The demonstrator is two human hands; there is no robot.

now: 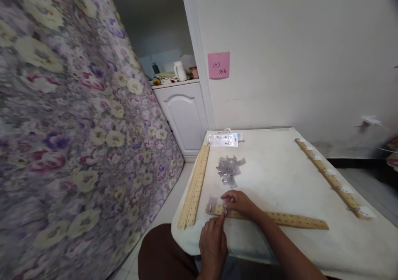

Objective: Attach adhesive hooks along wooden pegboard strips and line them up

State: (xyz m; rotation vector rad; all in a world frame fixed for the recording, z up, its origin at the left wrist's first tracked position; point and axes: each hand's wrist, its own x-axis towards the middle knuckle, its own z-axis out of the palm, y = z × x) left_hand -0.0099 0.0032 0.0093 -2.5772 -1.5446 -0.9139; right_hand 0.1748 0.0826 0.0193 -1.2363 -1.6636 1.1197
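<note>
A long perforated wooden strip lies across the near part of the white table. My right hand rests on its left end, fingers pinched on a small clear hook piece. My left hand is just below, fingertips curled against the same end of the strip. Another small clear piece sits at the strip's tip. A pile of clear plastic pieces lies a little beyond my hands.
Two more wooden strips lie together along the table's left edge. Another strip with clear pieces on it runs along the right side. A clear packet lies at the far edge. A floral cloth hangs on the left.
</note>
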